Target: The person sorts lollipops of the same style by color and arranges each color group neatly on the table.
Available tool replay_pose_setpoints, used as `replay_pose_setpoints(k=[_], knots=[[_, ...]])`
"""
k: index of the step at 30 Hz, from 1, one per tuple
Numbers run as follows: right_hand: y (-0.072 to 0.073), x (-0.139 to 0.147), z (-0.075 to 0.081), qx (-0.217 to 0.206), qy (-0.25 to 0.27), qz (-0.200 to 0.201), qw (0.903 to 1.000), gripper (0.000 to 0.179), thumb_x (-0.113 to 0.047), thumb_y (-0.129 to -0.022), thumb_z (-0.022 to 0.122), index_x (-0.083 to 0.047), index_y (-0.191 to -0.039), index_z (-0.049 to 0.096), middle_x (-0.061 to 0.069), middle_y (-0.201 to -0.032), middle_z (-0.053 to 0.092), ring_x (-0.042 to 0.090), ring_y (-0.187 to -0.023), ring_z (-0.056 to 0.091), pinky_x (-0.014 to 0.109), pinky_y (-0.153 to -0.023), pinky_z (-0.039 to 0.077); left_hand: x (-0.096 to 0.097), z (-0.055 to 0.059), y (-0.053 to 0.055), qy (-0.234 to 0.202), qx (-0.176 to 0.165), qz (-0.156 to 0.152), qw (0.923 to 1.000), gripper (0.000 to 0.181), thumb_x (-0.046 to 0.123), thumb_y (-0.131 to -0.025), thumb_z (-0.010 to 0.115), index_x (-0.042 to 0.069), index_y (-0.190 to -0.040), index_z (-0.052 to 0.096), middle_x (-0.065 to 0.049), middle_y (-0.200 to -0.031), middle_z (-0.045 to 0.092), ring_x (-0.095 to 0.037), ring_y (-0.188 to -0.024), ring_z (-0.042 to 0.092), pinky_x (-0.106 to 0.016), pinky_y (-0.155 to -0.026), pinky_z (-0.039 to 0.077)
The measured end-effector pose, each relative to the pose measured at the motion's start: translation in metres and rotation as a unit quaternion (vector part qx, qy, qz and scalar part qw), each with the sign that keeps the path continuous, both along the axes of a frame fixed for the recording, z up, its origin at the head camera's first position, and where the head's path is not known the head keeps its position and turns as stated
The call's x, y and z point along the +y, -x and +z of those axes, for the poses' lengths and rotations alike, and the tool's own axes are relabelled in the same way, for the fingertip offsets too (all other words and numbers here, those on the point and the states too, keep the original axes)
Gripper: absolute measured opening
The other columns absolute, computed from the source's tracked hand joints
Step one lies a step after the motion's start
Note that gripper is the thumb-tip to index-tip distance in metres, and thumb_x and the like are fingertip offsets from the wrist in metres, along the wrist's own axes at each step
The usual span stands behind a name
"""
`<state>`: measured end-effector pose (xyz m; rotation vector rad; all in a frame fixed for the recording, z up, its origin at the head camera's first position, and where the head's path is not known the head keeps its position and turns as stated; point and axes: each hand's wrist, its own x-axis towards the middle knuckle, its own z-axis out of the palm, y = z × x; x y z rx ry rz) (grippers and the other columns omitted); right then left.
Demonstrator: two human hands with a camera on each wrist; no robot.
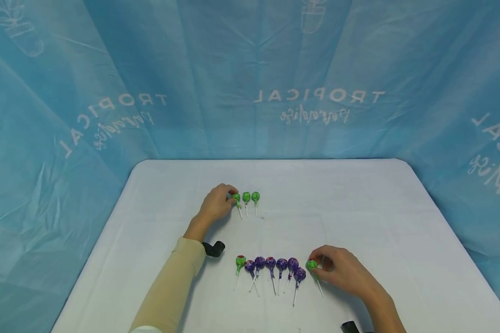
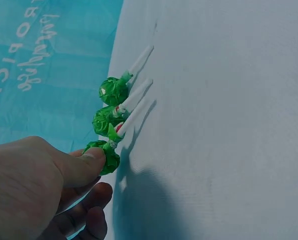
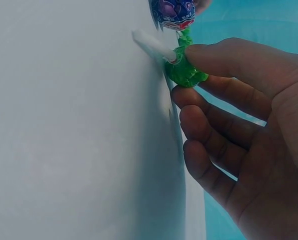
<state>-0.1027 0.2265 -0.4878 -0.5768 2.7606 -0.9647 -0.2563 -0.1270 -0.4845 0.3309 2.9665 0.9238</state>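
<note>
My left hand (image 1: 218,202) pinches the head of a green-wrapped lollipop (image 2: 107,160) between thumb and fingers, at the left end of a short row toward the back. Right beside it lie two more green lollipops (image 1: 246,197), their white sticks toward me. Nearer to me, my right hand (image 1: 337,268) pinches another green lollipop (image 3: 185,75) by its wrapped head, the stick pointing down and right in the head view. Left of that hand is a row of several purple lollipops (image 1: 271,262), with one green lollipop (image 1: 240,261) at its left end.
A white-covered table (image 1: 400,222) carries all the lollipops. Blue curtains (image 1: 216,92) with white lettering hang behind it and along both sides. Black straps with a camera (image 1: 215,249) sit on the wrists.
</note>
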Motion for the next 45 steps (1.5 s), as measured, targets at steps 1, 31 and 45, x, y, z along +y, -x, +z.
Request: replay_pose_setpoints(k=[1, 31, 45], knots=[[0.0, 0.0, 0.0, -0.001, 0.001, 0.001, 1.0, 0.021, -0.022, -0.081, 0.078, -0.024, -0.1, 0.068, -0.018, -0.086, 0.061, 0.001, -0.071, 0.053, 0.025, -0.064, 0.047, 0.0, -0.001, 0.0, 0.0, 0.001, -0.001, 1.0, 0.023, 0.015, -0.092, 0.067, 0.011, -0.114, 0.067, -0.004, -0.106, 0.059, -0.017, -0.084, 0.055, -0.035, -0.071, 0.046], [-0.001, -0.002, 0.002, -0.008, 0.007, 0.009, 0.9999, 0.021, -0.021, -0.082, 0.077, -0.022, -0.101, 0.068, -0.015, -0.089, 0.062, 0.002, -0.074, 0.055, 0.025, -0.066, 0.049, -0.007, -0.006, -0.007, -0.012, 0.015, 0.014, 0.9997, 0.03, 0.016, -0.093, 0.065, 0.012, -0.123, 0.063, -0.006, -0.118, 0.057, -0.016, -0.087, 0.059, -0.037, -0.072, 0.049], [0.003, -0.001, 0.004, -0.002, 0.002, 0.007, 1.0, 0.021, -0.024, -0.082, 0.078, -0.023, -0.1, 0.068, -0.017, -0.087, 0.062, 0.001, -0.073, 0.055, 0.026, -0.065, 0.048, -0.023, 0.01, -0.036, -0.032, 0.035, 0.013, 0.9988, 0.019, 0.019, -0.091, 0.068, 0.011, -0.109, 0.069, -0.004, -0.101, 0.061, -0.015, -0.078, 0.056, -0.035, -0.066, 0.047]])
